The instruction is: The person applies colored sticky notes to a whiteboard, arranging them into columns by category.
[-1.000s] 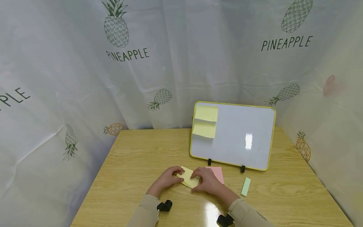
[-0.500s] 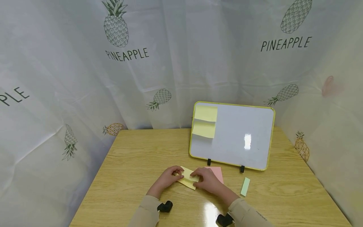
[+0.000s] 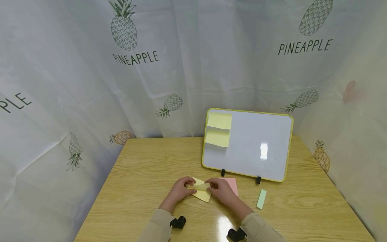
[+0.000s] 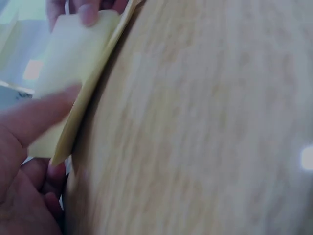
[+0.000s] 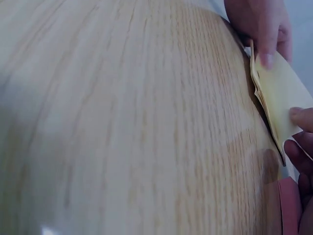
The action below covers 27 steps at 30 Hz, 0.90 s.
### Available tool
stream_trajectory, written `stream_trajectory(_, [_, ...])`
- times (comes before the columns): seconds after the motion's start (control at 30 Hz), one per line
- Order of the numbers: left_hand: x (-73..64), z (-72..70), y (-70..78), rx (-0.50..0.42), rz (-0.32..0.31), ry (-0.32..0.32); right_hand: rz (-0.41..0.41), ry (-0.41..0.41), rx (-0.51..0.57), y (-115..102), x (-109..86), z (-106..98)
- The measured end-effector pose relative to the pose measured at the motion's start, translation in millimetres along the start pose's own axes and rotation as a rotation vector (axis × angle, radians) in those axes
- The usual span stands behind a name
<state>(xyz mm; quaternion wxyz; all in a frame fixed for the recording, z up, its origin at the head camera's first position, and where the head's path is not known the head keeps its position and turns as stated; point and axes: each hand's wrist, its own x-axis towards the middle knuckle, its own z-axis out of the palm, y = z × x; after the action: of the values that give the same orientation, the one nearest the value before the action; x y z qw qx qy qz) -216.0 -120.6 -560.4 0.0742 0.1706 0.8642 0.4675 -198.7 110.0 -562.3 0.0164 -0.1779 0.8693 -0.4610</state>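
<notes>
A yellow sticky note pad lies between both hands over the wooden table, its layered edge showing in the right wrist view. My left hand grips the pad's left side, thumb on top and fingers curled at the far edge. My right hand pinches the near edge of the top sticky note between thumb and fingers. That sheet is bent up and away from the pad, with pad paper visible below it. In the left wrist view, the pale sheet stands raised between the two hands.
Behind the hands stands a whiteboard on black feet, two yellow sticky notes stuck at its upper left. A pink sticky note pad sits beside my right hand, partly covered. Further right lies a narrow green pad.
The top sheet's near edge has come up off the pad and folded away from me, pulled by my right hand. My left hand has stayed on the pad's left side.
</notes>
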Motion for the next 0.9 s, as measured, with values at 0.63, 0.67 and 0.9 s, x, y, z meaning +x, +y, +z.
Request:
stream_trajectory(0.63, [1.1,9.9,0.4,0.162,-0.041,0.102,0.182,0.193,0.240,6.9,3.9,6.4])
stream_trajectory(0.67, [1.2,10.0,0.5,0.168,-0.044,0.100,0.188,0.203,0.250,7.1,4.0,6.6])
stream_trajectory(0.9, [1.4,10.5,-0.7,0.194,-0.037,0.095,0.204,0.273,0.295,5.6,6.0,5.6])
